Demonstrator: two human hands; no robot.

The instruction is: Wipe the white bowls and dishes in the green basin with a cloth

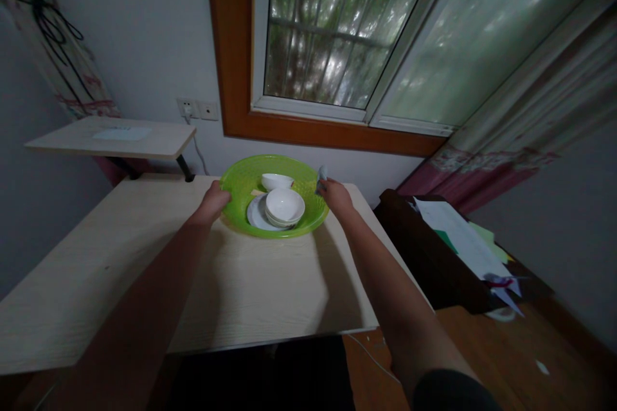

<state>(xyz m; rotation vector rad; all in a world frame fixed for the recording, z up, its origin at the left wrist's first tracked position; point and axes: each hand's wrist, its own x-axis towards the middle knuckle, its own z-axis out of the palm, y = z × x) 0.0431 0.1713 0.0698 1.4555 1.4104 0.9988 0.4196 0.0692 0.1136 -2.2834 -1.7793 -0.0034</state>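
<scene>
A green plastic basin (231,212) rests on the light wooden table, toward its back edge. My left hand (212,201) is closed on the basin's left rim. My right hand (336,196) is closed at the right rim, with a crumpled grey cloth (321,178) in its fingers; whether it also grips the rim is hard to see. Inside the basin, a small stack of white bowls (285,205) sits partly over a white plate (255,213). Behind the stack another white bowl (276,182) leans slightly tilted.
The wooden table (270,289) has a small raised shelf (116,140) at its back left, with a paper on it. Behind stand the wall sockets (197,108) and a barred window (332,32). To the right is a dark cabinet (409,244) with papers on it.
</scene>
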